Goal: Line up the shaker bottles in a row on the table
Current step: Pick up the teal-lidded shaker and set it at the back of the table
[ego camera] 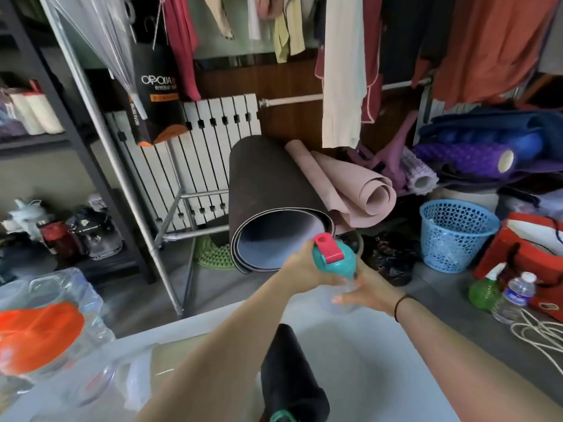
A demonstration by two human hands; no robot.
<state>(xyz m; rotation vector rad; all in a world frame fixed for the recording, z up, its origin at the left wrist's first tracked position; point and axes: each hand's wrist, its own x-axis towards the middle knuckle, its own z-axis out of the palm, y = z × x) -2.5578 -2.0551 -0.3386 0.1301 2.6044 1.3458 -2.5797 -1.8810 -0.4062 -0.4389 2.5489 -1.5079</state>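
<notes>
A clear shaker bottle (342, 295) with a teal lid and pink flip cap stands at the far edge of the white table (380, 360). My left hand (303, 264) grips it at the lid from the left. My right hand (365, 292) wraps its clear body from the right. A black shaker bottle (289, 379) with a teal loop at its top stands nearer me, between my forearms. At the left, a clear container with an orange lid (39, 333) sits blurred at the table's near corner.
Beyond the table stand rolled yoga mats (274, 208), a blue mesh basket (457, 236), a metal rack leg (158, 239) and a black shelf unit. A green spray bottle (484, 292), a water bottle (515, 296) and white rope lie on the floor at the right.
</notes>
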